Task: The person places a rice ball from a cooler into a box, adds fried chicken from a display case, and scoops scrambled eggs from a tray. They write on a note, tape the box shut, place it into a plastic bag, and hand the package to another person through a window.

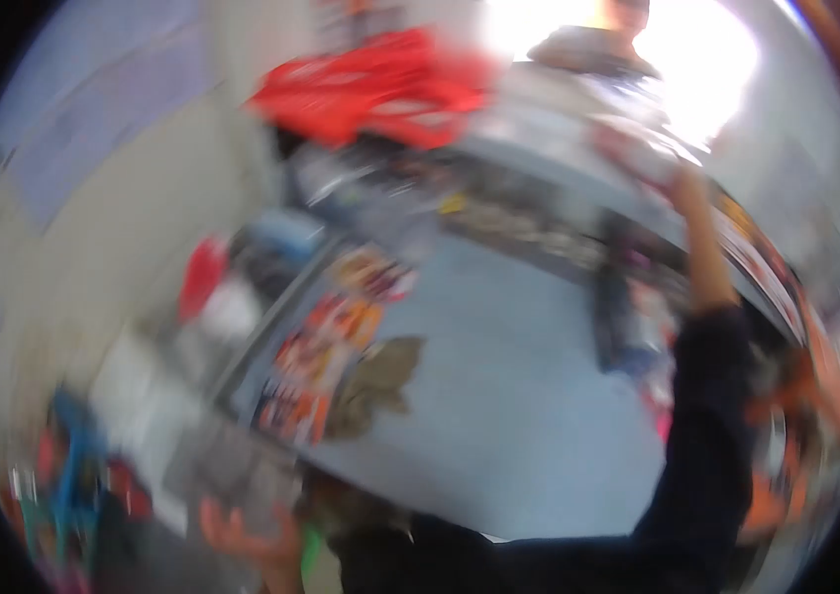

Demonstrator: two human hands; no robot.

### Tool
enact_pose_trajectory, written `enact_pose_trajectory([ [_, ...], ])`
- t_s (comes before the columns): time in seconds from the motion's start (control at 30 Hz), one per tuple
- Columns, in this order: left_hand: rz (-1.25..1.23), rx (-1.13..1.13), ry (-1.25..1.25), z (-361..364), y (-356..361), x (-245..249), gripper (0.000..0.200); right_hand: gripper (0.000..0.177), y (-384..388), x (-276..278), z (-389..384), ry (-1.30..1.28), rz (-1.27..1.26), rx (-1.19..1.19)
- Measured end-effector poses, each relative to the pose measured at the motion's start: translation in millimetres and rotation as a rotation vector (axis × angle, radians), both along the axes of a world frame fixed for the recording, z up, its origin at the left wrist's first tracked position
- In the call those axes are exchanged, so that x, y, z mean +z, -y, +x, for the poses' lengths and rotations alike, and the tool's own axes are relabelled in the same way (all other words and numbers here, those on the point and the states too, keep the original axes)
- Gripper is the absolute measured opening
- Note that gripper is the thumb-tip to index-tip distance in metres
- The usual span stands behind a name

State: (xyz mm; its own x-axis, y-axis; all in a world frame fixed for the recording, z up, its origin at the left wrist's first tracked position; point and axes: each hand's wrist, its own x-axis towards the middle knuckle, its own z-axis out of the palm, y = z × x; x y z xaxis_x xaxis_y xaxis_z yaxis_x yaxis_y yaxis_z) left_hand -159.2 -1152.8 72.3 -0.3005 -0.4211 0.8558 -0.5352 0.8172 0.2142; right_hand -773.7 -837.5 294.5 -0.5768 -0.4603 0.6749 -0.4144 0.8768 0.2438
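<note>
My right arm stretches out over the counter at the upper right. My right hand (685,180) is smeared by motion. Its fingers meet a blurred red-and-white packet (636,150), which they seem to hold; its kind does not show. Down at the lower left, my left hand (257,535) has its fingers apart and nothing in it. Beside that hand is a blurred grey surface (232,475). On the blue-grey tabletop (509,396) between my arms lies a crumpled olive-brown cloth (377,386).
Colourful printed sheets (326,346) run along the table's left side. Red plastic bags (370,89) sit on the far ledge (529,134). A person (593,45) is beyond it, against bright light. Blurred goods (638,317) line the table's right edge. A blue-green stool (73,465) stands lower left.
</note>
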Motion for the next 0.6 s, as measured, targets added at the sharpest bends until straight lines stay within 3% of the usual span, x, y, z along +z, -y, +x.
enact_pose_trajectory([
  [0.03,-0.084,0.014,0.093,0.2,-2.7,12.2,0.060,0.060,-25.7,4.5,-62.6,0.244,0.116,-0.111],
  [0.1,-0.017,0.102,0.127,6.6,-21.4,16.5,0.057,0.059,-33.6,-9.8,-146.5,0.210,0.087,0.010],
  [0.2,0.013,0.158,0.127,21.0,-35.5,5.7,0.047,0.057,-19.5,-31.8,-209.5,0.221,-0.006,0.053],
  [0.27,0.044,0.210,0.146,39.6,-41.0,-2.6,0.045,0.056,-15.2,-39.0,-211.8,0.214,-0.084,0.010],
  [0.37,0.105,0.266,0.106,63.3,-38.7,-12.9,0.049,0.054,3.1,-41.5,-177.1,0.049,-0.235,-0.070],
  [0.43,0.372,0.447,0.076,94.3,-28.6,-21.0,0.050,0.053,24.5,-44.3,-138.1,-0.183,-0.406,-0.001],
  [0.53,0.536,0.608,0.077,150.7,-3.2,-48.0,0.048,0.051,105.1,-68.7,-24.7,-0.498,-0.647,0.351],
  [0.6,0.557,0.628,0.057,193.2,25.9,-86.2,0.044,0.049,186.4,-123.4,106.8,-0.423,-0.729,0.742],
])
